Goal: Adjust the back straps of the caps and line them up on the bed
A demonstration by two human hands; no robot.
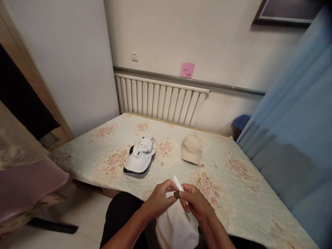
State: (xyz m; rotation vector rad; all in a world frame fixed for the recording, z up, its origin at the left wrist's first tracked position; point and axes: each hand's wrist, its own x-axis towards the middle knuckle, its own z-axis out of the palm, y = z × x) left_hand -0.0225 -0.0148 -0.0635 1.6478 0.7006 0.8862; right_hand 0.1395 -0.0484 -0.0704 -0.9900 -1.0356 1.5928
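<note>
Over the black-trousered lap (121, 212), the left hand (160, 201) and right hand (199, 202), each pinched nearly closed, hold the white strap (178, 182) and dull brass-toned buckle (176, 194) of an apparent white cloth cap (176, 224). It is probably light, limp, best gripped beside the buckle; its underside is hidden, its lower end cut off.

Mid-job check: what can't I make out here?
- Held cap: head view, lower end cut off by the bottom edge.
- Dark cap: head view, mostly hidden by the white cap on top.
- Pink note: head view, handwriting too small to read clearly.
- Framed picture: head view, cut off by the top edge.
</note>
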